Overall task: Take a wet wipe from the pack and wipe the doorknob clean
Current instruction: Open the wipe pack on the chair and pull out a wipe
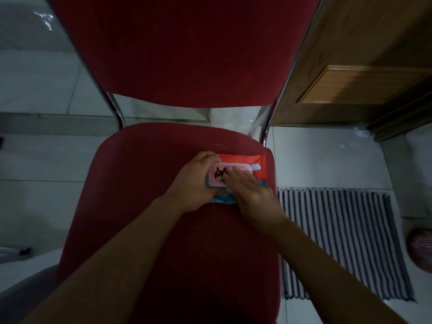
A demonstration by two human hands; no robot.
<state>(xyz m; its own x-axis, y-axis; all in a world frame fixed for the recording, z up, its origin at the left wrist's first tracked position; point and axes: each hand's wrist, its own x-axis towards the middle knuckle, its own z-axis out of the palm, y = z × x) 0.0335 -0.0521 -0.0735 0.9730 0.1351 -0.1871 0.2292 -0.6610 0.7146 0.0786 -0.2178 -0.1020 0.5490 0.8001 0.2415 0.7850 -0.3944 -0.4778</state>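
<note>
Down on the red seat of the chair (145, 206) in front of me lies the wet wipe pack (240, 170), toward the far right part of the cushion, its long side running left to right. It is orange-red on top with blue showing at its near edge, and it carries a pale pink lid (217, 178) printed with a small dark cartoon creature.

My left hand (195, 181) curls around the left end of the pack, fingers bent over the far edge and the thumb side at the near edge, gripping it. My right hand (251, 191) lies flat on top, fingers straight and close together, pressing on the right part of the lid. Between them my hands hide much of the pack's near half, so I cannot tell whether the lid is fully closed.

Beyond the seat rises the red chair back (182, 50), held by chrome tubes (117, 111) on either side. Pale floor tiles (39, 160) spread out to the left. To the right, just beside the chair, lies a striped mat (339, 242). Farther right and away from me stands a brown wooden door (364, 73) with a raised panel; its knob is out of view. At the right edge, a reddish rounded thing (420, 249) is too blurred to name.
</note>
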